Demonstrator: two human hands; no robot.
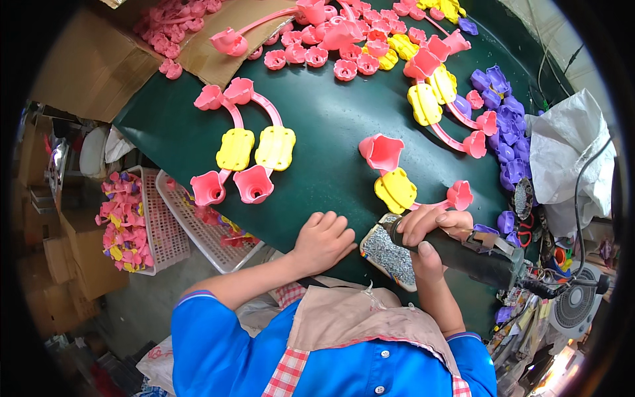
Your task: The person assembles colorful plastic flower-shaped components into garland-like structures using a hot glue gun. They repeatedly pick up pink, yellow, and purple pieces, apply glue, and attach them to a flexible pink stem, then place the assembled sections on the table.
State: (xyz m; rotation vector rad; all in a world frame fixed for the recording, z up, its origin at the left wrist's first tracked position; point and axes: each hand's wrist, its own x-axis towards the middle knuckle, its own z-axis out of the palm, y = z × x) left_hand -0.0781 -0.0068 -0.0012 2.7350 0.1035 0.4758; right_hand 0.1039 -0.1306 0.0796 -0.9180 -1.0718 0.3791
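Observation:
My right hand point(430, 231) grips a dark power screwdriver point(479, 261), its nose pointing left over a shallow tray of small metal screws point(389, 253). Just beyond that tray lies an assembly with a yellow plate point(395, 190), a pink flower-shaped cup point(381, 153) at one end and another pink cup point(459, 195) on a curved arm. Its near part passes behind my right fingers. Close to the table's front edge my left hand point(323, 243) is loosely closed, back upward. Whatever its fingers may hold is hidden.
Two pink-and-yellow assemblies point(256, 149) lie at left, others point(425, 104) at far right. Loose pink cups point(344, 33) pile up at the back beside a cardboard box point(99, 59). Purple parts point(510, 132) line the right edge. White baskets point(162, 221) stand at lower left; a cable point(582, 198) hangs right.

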